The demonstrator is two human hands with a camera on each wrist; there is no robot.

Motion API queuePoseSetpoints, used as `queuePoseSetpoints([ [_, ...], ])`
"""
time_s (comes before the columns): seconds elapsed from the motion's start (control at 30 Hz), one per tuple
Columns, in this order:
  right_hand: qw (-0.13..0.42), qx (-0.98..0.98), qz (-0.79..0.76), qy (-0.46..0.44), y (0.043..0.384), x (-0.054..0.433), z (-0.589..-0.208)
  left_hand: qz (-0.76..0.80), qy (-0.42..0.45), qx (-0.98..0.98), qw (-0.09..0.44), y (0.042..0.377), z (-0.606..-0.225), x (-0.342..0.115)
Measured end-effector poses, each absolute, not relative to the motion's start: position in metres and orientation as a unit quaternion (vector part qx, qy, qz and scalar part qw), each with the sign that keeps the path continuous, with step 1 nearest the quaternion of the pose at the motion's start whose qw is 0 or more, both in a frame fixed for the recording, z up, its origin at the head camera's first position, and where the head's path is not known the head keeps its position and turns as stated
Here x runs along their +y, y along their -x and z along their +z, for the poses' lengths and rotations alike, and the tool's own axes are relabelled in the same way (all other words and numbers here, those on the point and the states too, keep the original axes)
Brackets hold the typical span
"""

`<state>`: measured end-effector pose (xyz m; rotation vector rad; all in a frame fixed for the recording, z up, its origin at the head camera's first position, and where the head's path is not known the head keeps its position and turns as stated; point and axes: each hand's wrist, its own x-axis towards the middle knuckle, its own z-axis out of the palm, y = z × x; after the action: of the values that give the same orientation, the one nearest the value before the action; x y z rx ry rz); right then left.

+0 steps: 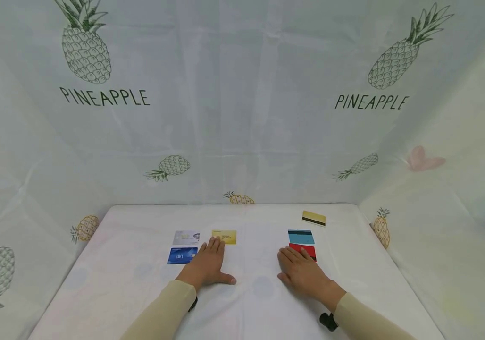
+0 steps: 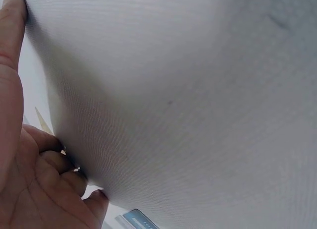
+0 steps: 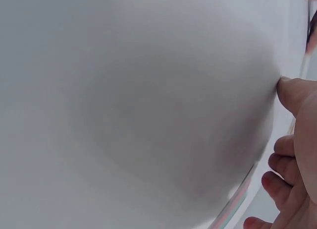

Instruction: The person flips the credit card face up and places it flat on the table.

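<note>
My left hand (image 1: 208, 265) rests on the white-covered table with straight fingers and the thumb spread out. Its fingertips overlap the lower edge of a yellow card (image 1: 228, 235). To its left lie a silver card (image 1: 186, 237) and, below that, a blue card (image 1: 181, 255). My right hand (image 1: 304, 272) lies palm down, its fingers extended over part of a red card (image 1: 309, 250). Just above the red one is a light blue card (image 1: 301, 239) with a dark stripe. In the left wrist view, the fingers of the left hand (image 2: 47, 187) touch the cloth.
A gold card (image 1: 313, 217) with a black stripe lies tilted near the back right of the table (image 1: 251, 311). Pineapple-printed sheeting (image 1: 242, 118) rises behind the table and along both sides. Dark wrist devices show beneath both sleeves (image 1: 163, 307).
</note>
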<state>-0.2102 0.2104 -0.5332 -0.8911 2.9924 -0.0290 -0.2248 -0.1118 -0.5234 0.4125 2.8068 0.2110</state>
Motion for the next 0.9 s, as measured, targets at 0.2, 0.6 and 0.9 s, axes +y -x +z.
queuePoseSetpoints([
  [0.2, -0.013, 0.972, 0.003, 0.234, 0.201, 0.252, -0.534, 0.070, -0.138, 0.976, 0.152, 0.224, -0.521, -0.110],
  [0.6, -0.001, 0.979, -0.037, 0.201, 0.190, 0.249, -0.545, 0.066, -0.135, 0.976, 0.156, 0.228, -0.523, -0.109],
  [0.9, 0.022, 0.975, -0.027, 0.217, 0.192, 0.219, -0.541, 0.060, -0.140, 0.977, 0.146, 0.223, -0.525, -0.113],
])
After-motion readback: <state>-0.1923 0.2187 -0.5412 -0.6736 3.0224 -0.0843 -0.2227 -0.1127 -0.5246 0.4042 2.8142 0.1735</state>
